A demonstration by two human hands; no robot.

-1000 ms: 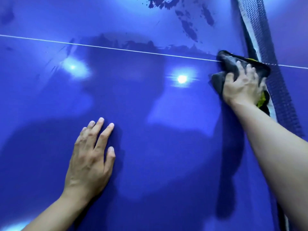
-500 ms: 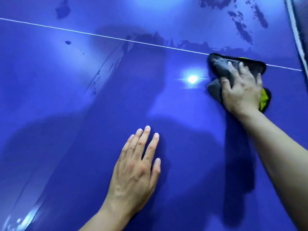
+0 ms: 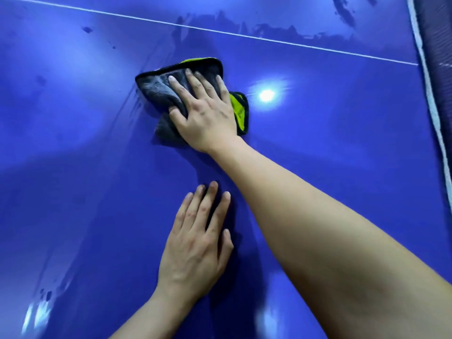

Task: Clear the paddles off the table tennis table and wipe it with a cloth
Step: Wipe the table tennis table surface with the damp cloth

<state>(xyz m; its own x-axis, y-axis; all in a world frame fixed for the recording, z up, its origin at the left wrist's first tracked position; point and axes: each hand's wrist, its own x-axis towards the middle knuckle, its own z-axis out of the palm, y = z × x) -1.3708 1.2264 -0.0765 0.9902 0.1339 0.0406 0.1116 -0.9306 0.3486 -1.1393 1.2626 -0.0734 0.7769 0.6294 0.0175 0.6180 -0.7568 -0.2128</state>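
While the right hand (image 3: 208, 118) presses the cloth (image 3: 156, 90), fingers (image 3: 194, 81) straight (left hand (image 3: 195, 243) flat on the table (image 3: 342, 148)), wiping is underway; far streaks (image 3: 288, 31) likely next.

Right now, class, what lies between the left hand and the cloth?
In the head view, only bare, shadowed table separates the left hand from the cloth, which the right hand presses flat.
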